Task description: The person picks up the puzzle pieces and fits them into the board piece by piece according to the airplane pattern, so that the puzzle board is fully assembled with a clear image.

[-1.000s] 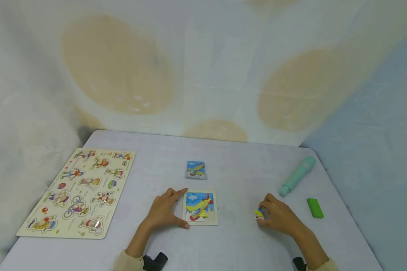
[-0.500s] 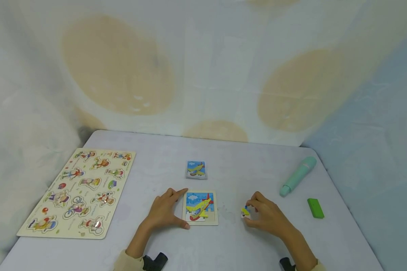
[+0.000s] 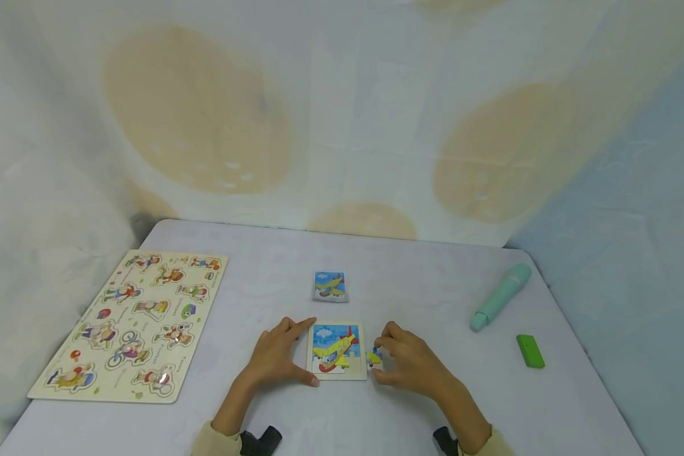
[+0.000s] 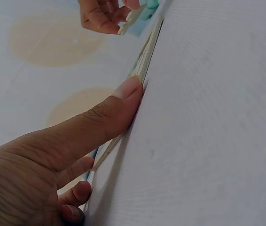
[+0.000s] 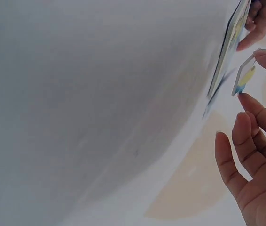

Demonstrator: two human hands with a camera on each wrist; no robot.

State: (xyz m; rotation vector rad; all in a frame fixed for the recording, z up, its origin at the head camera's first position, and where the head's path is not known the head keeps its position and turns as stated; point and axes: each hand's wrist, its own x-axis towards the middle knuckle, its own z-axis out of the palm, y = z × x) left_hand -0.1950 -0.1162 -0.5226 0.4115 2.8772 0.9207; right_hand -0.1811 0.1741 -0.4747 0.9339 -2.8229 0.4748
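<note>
A small puzzle tray with a yellow airplane picture lies flat on the table. My left hand spans its left side, index finger at the top corner and thumb at the bottom edge. The left wrist view shows the thumb pressed along the tray's side. My right hand pinches a puzzle piece between thumb and index finger, by its edges. This piece, blue, yellow and white, is held beside the tray's right edge in the head view; the other right fingers are spread apart from it.
A small card with the same airplane picture lies beyond the tray. A large board of picture pieces covers the left of the table. On the right lie a mint-green tube-shaped object and a green block.
My right hand has moved left across the table with the puzzle piece, from well right of the tray to close beside it. My left hand and the tray have stayed in place.
</note>
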